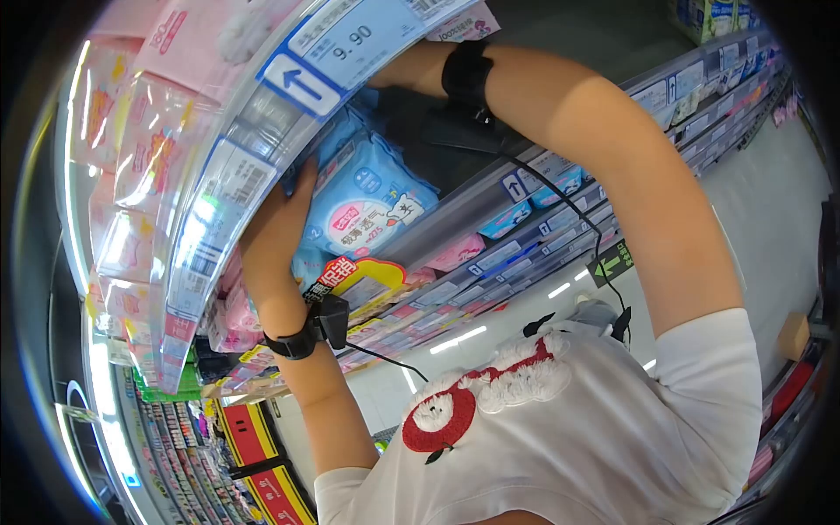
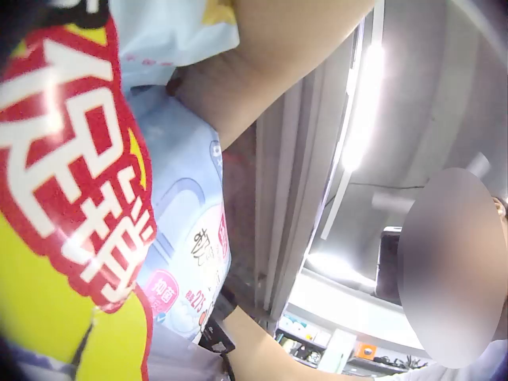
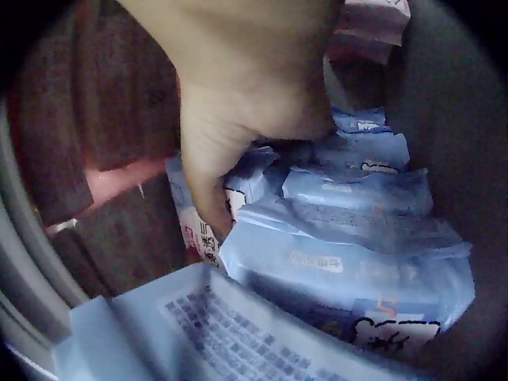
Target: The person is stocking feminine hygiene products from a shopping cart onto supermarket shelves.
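Note:
A blue pack of sanitary pads [image 1: 372, 197] with a white label faces out from the shelf, beside my left hand [image 1: 293, 197]. That hand reaches up along the pack's edge behind the price strip, its fingers hidden. In the left wrist view, a forearm [image 2: 294, 51] passes behind the blue packs. My right hand [image 3: 246, 103] reaches deep into a row of blue pads packs [image 3: 357, 190]. Its thumb [image 3: 208, 206] bends down against a small blue pack [image 3: 250, 182] beneath the palm; the other fingers are hidden. In the head view, the price strip covers most of this hand.
A price strip [image 1: 227, 188] curves across in front of both hands. A red and yellow promotion sign [image 1: 363, 280] sticks out below the blue pack. Pink packs [image 1: 144, 149] fill the shelf at left, and lower shelves [image 1: 525, 219] run off to the right.

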{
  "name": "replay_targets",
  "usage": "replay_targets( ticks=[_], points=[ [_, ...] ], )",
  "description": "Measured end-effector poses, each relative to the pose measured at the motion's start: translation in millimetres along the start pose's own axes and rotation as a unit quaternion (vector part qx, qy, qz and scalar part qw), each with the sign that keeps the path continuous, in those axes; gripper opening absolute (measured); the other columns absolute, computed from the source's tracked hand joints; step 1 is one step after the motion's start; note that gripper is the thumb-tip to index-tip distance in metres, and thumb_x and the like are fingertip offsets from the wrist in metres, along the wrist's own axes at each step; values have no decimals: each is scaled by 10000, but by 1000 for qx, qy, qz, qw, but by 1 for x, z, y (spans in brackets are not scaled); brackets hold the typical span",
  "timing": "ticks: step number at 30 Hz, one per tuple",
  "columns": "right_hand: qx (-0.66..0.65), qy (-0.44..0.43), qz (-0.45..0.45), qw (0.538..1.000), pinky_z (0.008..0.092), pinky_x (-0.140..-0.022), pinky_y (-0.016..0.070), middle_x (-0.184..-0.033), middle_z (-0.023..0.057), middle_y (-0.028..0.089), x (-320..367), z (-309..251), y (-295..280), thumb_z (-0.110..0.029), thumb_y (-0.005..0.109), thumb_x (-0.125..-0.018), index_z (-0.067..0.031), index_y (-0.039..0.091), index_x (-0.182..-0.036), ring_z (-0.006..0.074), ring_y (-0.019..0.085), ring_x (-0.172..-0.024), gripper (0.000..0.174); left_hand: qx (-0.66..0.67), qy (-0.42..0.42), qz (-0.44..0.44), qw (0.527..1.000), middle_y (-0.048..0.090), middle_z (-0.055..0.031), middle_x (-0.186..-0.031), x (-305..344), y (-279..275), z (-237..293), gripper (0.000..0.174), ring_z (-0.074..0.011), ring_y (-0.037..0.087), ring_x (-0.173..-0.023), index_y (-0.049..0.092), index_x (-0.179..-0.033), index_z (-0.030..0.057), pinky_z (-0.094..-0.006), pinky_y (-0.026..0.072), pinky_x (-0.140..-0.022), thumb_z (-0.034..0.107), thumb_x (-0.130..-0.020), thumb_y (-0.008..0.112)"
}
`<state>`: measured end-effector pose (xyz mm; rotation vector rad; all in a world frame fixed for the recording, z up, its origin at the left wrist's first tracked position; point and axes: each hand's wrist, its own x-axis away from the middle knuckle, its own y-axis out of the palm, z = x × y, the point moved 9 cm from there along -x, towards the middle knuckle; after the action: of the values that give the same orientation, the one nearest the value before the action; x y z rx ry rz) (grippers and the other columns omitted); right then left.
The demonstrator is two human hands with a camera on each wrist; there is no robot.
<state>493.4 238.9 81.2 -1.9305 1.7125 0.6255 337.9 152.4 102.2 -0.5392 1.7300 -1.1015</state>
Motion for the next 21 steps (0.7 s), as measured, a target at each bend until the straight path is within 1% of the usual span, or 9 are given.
replay_targets(
  ticks=[3, 6, 9, 11, 12, 13, 15, 18, 21],
  points=[
    [-16, -3, -14, 1000, 344, -930, 409, -1216, 153, 523, -5, 2, 6, -253, 805, -570, -23, 482, -1235, 283, 496, -1108, 775, -5, -23, -38, 999, 480, -208, -1254, -1, -2, 6, 615, -385, 430, -1166, 479, -1235, 35, -415, 316, -985, 500, -833, 499],
    [-33, -10, -27, 999, 345, -935, 405, -1220, 155, 521, -10, 2, 11, -250, 812, -560, -21, 479, -1239, 286, 493, -1113, 789, -29, 2, -20, 999, 482, -214, -1249, -1, 3, 1, 620, -382, 435, -1164, 474, -1234, 25, -408, 319, -982, 493, -829, 510],
    [-44, -19, -33, 998, 346, -941, 401, -1224, 156, 519, -16, 4, 16, -247, 820, -551, -20, 477, -1242, 290, 490, -1119, 804, 4, -7, -34, 999, 480, -215, -1254, -2, 4, 2, 601, -371, 432, -1176, 461, -1245, 26, -398, 318, -983, 456, -832, 533],
    [-34, -13, -8, 999, 347, -944, 399, -1227, 157, 518, -21, 11, 17, -245, 825, -544, -19, 475, -1245, 292, 488, -1122, 814, 47, 23, -18, 998, 473, -217, -1264, -3, 4, 4, 596, -362, 426, -1189, 450, -1254, 23, -386, 311, -988, 435, -834, 544],
    [-17, 37, 41, 998, 368, -968, 372, -1279, 171, 473, -24, 23, 15, -307, 827, -527, -51, 425, -1297, 306, 410, -1212, 905, 67, 38, -10, 997, 469, -217, -1269, -2, 2, 6, 595, -358, 422, -1195, 444, -1259, 22, -380, 308, -990, 425, -835, 550],
    [16, -9, 30, 999, 369, -977, 363, -1293, 169, 460, -27, 19, 17, -354, 806, -545, -64, 411, -1309, 313, 397, -1223, 907, 71, 15, -30, 997, 403, -211, -1317, -1, 4, 5, 602, -345, 356, -1236, 380, -1306, 40, -383, 262, -1019, 371, -834, 554],
    [83, -104, 12, 991, 372, -994, 345, -1319, 166, 435, -30, 4, 20, -447, 763, -581, -90, 384, -1331, 328, 371, -1245, 914, 78, -28, -68, 994, 270, -197, -1414, -1, 7, 7, 675, -320, 224, -1316, 252, -1400, 78, -390, 171, -1078, 262, -831, 563],
    [161, -98, 39, 981, 368, -988, 345, -1299, 158, 464, -29, 2, 13, -595, 649, -625, -109, 415, -1317, 327, 416, -1210, 878, 93, -19, -38, 995, 239, -177, -1435, -3, 3, 9, 680, -313, 194, -1331, 234, -1412, 110, -395, 162, -1080, 235, -829, 561],
    [183, -31, -14, 982, 361, -963, 363, -1259, 144, 510, -40, 6, 13, -670, 571, -636, -101, 482, -1271, 308, 470, -1164, 857, 72, 18, 29, 997, 458, -214, -1278, -4, -3, 9, 588, -342, 433, -1191, 390, -1301, 24, -373, 315, -987, 341, -842, 576]
  ],
)
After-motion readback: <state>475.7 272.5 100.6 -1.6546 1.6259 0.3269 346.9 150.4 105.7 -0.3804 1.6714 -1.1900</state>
